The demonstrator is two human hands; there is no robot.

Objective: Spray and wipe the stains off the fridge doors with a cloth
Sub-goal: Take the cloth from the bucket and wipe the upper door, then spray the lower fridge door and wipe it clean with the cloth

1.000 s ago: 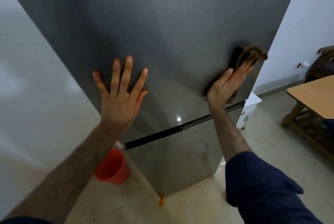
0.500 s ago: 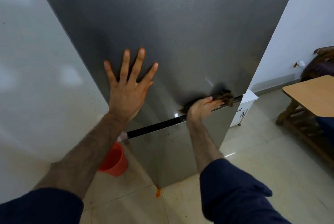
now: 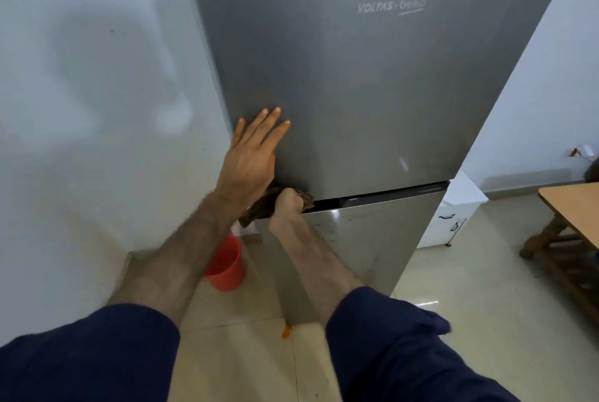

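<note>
Fridge door (image 3: 372, 93): cloth (image 3: 259, 207) apparently further left.

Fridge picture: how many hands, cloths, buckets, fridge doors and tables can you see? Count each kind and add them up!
Hands: 2 (left hand flat on the upper door, right hand holding the cloth)
Cloths: 1 (brown cloth)
Buckets: 1 (red bucket)
Fridge doors: 2 (upper door, lower door)
Tables: 1 (wooden table)
Total: 7

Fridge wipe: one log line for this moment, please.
left hand flat on upper door | right hand grips cloth at door gap
</note>
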